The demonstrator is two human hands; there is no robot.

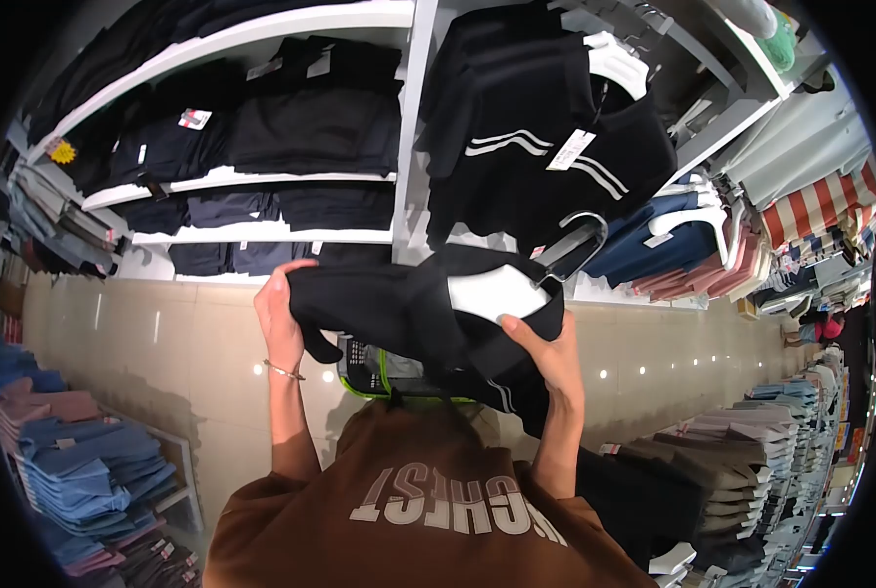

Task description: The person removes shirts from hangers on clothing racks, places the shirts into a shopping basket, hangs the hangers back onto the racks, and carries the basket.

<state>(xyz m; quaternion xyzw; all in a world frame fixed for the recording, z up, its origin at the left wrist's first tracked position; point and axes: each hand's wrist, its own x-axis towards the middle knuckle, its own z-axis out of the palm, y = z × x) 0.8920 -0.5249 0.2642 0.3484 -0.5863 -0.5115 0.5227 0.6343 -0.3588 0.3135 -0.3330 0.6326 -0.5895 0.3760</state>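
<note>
A black collared shirt (379,299) is stretched sideways in front of my body, with a white stripe on its lower part. Inside its collar sits a white hanger (497,292), whose metal hook points up and to the right. My left hand (278,312) is closed on the shirt's sleeve end at the left. At the collar, my right hand (548,355) grips the shirt and hanger, its thumb lying over the neck opening. Below the shirt, partly hidden, is a dark basket (360,367) with a green rim.
Ahead, white shelves (350,236) carry folded dark clothes. A black striped shirt (516,127) with a tag hangs at the upper right, near hanging blue garments (634,245). Folded jeans (85,461) lie at lower left. A clothes rack (742,441) stands at right on the tiled floor (644,363).
</note>
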